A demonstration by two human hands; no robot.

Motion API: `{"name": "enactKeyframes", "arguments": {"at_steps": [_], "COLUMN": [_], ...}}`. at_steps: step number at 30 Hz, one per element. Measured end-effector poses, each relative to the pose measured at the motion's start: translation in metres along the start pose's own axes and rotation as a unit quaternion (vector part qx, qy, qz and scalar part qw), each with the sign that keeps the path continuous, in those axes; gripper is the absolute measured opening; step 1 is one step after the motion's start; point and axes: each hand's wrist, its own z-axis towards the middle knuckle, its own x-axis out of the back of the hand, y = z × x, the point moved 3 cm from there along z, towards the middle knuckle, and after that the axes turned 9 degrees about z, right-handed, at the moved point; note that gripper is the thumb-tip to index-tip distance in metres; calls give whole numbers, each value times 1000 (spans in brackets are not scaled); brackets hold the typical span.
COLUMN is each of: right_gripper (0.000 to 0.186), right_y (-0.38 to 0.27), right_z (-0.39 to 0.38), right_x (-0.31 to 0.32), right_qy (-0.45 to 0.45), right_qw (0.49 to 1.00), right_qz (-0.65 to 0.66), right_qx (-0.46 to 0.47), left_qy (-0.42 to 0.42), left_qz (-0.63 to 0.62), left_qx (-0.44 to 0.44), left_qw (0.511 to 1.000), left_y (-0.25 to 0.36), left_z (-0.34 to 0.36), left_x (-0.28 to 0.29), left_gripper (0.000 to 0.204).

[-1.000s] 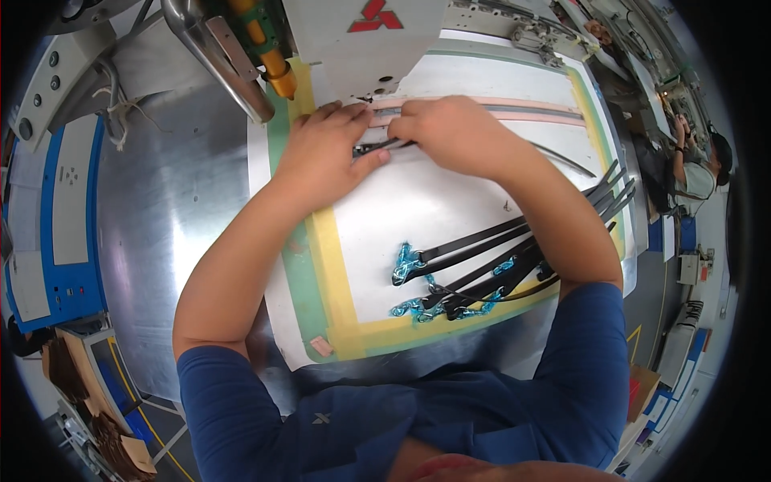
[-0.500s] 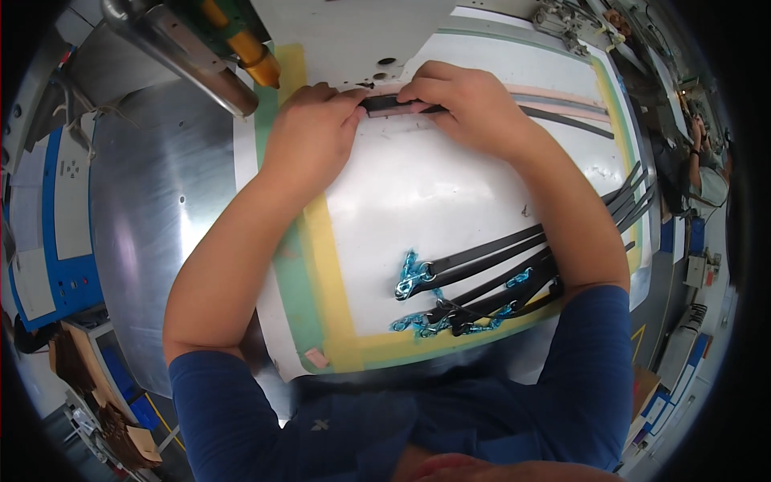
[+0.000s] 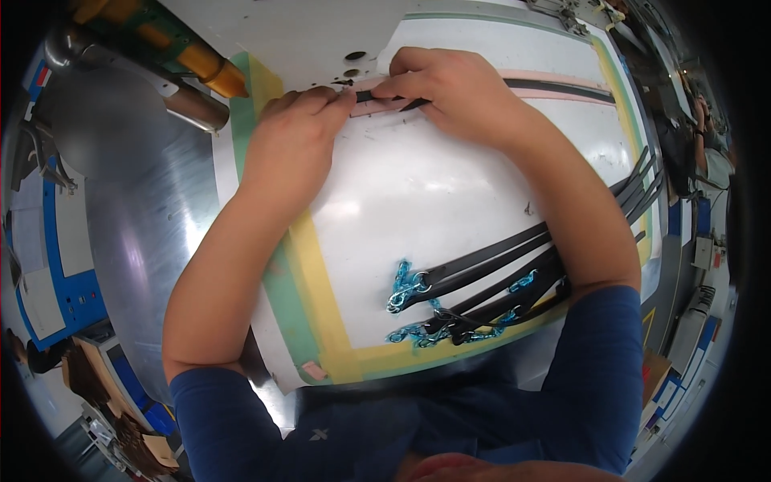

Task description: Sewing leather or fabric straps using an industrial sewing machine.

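Observation:
A thin black strap [image 3: 554,86] lies in a narrow pink-edged track [image 3: 590,78] on the white work board [image 3: 434,185]. My left hand [image 3: 295,140] presses its fingertips on the strap's left end, right by the machine's base. Close to it on the right, my right hand [image 3: 454,92] pinches the strap, and a dark pointed end pokes out below its fingers. What its fingertips grip is partly hidden. Nearer my body lie several black straps [image 3: 486,269], with metal clasps [image 3: 409,289] wrapped in blue film at their left ends.
A white machine head [image 3: 297,36] stands over the far edge, with a yellow cylinder [image 3: 217,76] and metal tube at its left. Yellow and green tape [image 3: 321,281] borders the board. A metal table [image 3: 152,233] spreads to the left. Another person works at the far right.
Both hands and the view have shifted slightly; my right hand has moved closer to my left along the strap. The strap now lies straighter within the pink track at the right.

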Motion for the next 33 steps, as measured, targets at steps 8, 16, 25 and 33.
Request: {"name": "enactKeyframes", "arguments": {"at_steps": [8,16,25,33], "right_gripper": [42,41,45,29], "right_y": [0,0,-5,-5], "right_z": [0,-2,3,22], "right_x": [-5,-5,2,13], "right_qy": [13,14,-16,-32], "right_qw": [1000,1000,1000,997], "right_qz": [10,-6,-7,5], "right_qx": [3,10,-15,-75], "left_qy": [-5,-3,-8,-15], "left_qz": [30,28,41,29], "left_qx": [-20,-41,-43,-46], "left_qw": [999,999,998,998], "left_y": [4,4,12,12], "left_z": [0,1,5,1], "left_x": [4,3,3,2], "left_gripper": [38,41,49,45]}}
